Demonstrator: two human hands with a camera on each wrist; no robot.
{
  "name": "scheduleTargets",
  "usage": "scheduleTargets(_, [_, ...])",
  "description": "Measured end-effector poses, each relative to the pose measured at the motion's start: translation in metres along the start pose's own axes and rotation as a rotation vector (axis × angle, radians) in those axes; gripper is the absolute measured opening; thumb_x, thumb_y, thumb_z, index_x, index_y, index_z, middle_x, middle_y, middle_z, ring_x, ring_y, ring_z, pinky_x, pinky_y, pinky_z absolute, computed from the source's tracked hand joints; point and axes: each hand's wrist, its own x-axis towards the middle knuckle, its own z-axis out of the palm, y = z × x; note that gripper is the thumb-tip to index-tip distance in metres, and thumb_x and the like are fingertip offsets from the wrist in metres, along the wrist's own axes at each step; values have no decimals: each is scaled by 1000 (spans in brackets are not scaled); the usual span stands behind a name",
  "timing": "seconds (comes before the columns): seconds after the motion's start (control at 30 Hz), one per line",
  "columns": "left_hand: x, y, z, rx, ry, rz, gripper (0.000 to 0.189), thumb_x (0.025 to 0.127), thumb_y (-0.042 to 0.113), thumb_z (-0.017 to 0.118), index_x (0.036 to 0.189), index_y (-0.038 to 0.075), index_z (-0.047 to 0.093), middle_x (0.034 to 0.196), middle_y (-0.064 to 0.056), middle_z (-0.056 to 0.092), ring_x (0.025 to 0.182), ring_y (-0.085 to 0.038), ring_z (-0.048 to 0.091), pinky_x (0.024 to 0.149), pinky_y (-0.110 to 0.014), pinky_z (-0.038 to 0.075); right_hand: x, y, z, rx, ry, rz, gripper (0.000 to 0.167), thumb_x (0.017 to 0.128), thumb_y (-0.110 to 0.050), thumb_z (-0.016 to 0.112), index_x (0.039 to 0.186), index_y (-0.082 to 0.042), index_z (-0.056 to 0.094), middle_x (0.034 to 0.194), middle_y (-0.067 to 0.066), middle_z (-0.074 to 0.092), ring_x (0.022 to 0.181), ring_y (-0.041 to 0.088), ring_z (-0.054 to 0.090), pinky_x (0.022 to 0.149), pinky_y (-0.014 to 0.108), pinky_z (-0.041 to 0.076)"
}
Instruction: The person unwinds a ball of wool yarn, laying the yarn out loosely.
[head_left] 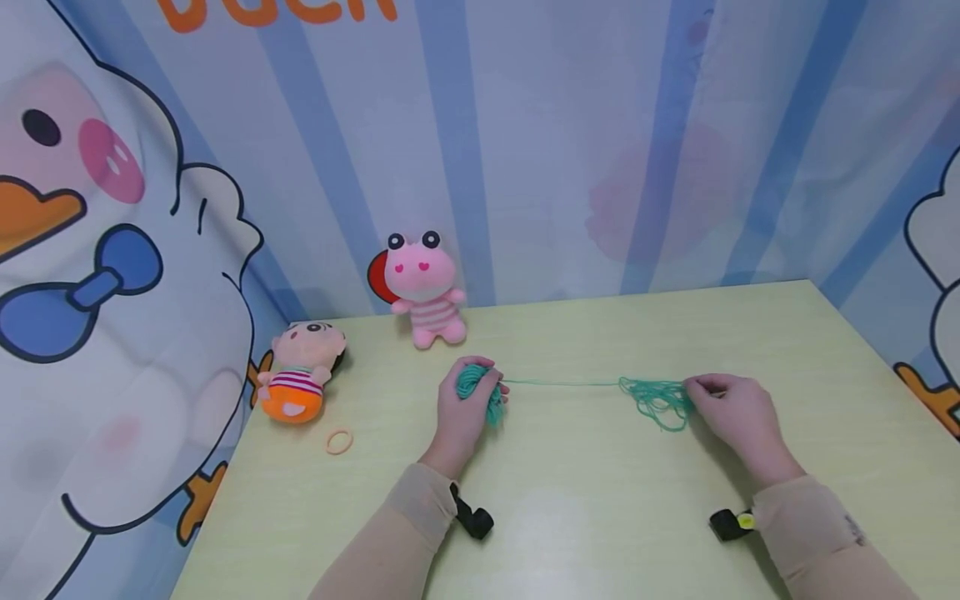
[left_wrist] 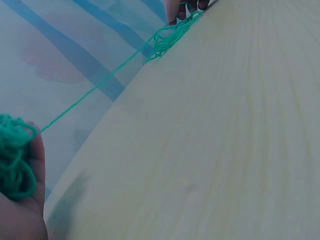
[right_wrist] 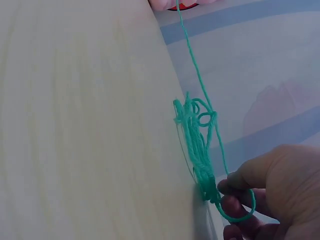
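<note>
You have green yarn (head_left: 654, 398) stretched between your hands above the middle of the table (head_left: 600, 517), a little nearer its far edge than your sleeves are. At one end it forms a thick bundle (head_left: 471, 380); at the other it gathers into loose, tangled loops (head_left: 663, 408), and a single taut strand (head_left: 558, 383) joins the two, running roughly along the line of the far edge. You cannot tell whether the lowest loops touch the tabletop.

Your left hand (head_left: 461, 410) has its grip closed around the bundle, thumb in front and fingers curled behind. Your right hand (head_left: 738, 418), toward the table's right edge, has its grip closed in a pinch on the loops, thumb against fingertips; the right wrist view shows one turn of yarn curling out past those fingers.

On each wrist, just below the hand, you wear a black strap (head_left: 472, 518) at the end of a beige sleeve (head_left: 813, 517).

Beyond your left hand, a pink plush toy (head_left: 431, 312) sits upright by the far edge, left of its middle. Close to the far left corner, a doll (head_left: 296, 375) in a striped top and orange bottoms leans back. In front of it, near the left edge, lies a small peach-coloured ring (head_left: 339, 431).

Behind the far edge hangs a blue-striped backdrop (head_left: 540, 167).
</note>
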Motion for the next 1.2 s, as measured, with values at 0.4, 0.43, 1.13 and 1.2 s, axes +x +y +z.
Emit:
scheduleTargets(0.4, [-3, 1, -1, -44, -119, -8, 35, 111, 12, 65, 134, -11, 57, 108, -19, 74, 85, -15, 78, 80, -31, 69, -5, -17, 7, -61, 5, -246, 44, 105, -32, 74, 143, -10, 71, 133, 21, 67, 106, 37, 64, 80, 39, 51])
scheduleTargets(0.43, [-3, 1, -2, -46, -122, -6, 35, 110, 12, 66, 135, -12, 56, 108, -17, 74, 85, -15, 78, 80, -31, 69, -5, -19, 8, -75, -29, -257, 44, 105, -33, 75, 143, -10, 72, 133, 21, 68, 105, 35, 65, 81, 38, 52])
scheduleTargets(1.13, [-2, 1, -2, -61, -135, 7, 39, 110, 17, 68, 135, -10, 56, 120, -38, 68, 85, -16, 78, 81, -31, 69, 30, -18, 18, -129, -140, -260, 47, 103, -32, 77, 139, -3, 73, 142, 34, 63, 129, 58, 58, 109, 73, 49])
scheduleTargets(1.2, [-3, 1, -2, -66, -145, 7, 39, 109, 18, 69, 135, -9, 56, 122, -41, 66, 85, -15, 78, 82, -31, 69, 27, -25, 18, -118, -99, -266, 44, 104, -31, 74, 138, -4, 73, 143, 33, 62, 130, 58, 54, 109, 73, 48])
